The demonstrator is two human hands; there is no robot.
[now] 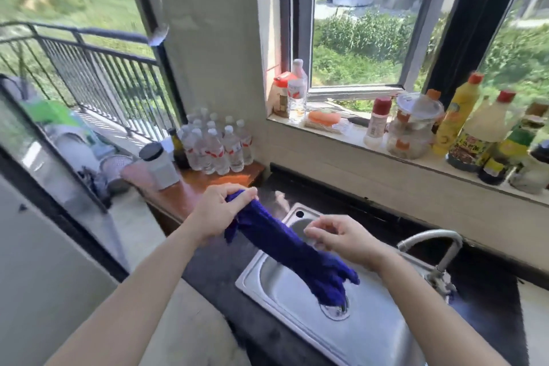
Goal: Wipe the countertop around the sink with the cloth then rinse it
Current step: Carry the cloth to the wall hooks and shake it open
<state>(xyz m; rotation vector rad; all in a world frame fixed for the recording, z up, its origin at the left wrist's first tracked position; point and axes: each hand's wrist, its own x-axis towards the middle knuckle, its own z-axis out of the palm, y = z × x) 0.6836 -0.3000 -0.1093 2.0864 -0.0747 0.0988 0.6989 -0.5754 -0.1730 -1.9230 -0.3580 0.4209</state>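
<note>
Dark desk (214, 270) round the steel sink (252, 275): no sheen or crumbs legible, so wiping done or not cannot be read. Blue cloth (285, 244) is off the desk, twisted into a rope, its lower end hanging over the drain (335, 312). Right hand (341, 239) sits over the cloth's middle, fingers loosely curled; a grip cannot be made out. Left hand (221, 211) clamps the upper end, raised. Faucet (436, 242) beyond shows no water. Judgement: a late stage, rinsing or wringing; running water may remain. Bottles (217, 145) stand behind.
</note>
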